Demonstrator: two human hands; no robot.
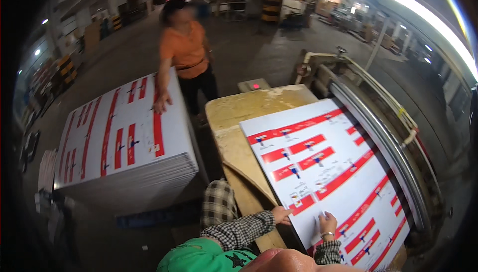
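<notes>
A large white printed sheet (323, 162) with red and blue shapes lies tilted on a wooden table (249, 112), its far side against a machine's long metal roller (378, 137). My left hand (282, 214), in a checked sleeve, grips the sheet's near left edge. My right hand (327, 222), with a band on the wrist, rests on top of the sheet near its lower corner, fingers bent.
At left stands a thick stack of the same printed sheets (124, 142) on a low pallet (154, 217). A co-worker in an orange shirt (185, 48) has one hand (160, 103) on it. A grey box with a red light (255, 85) sits behind the table.
</notes>
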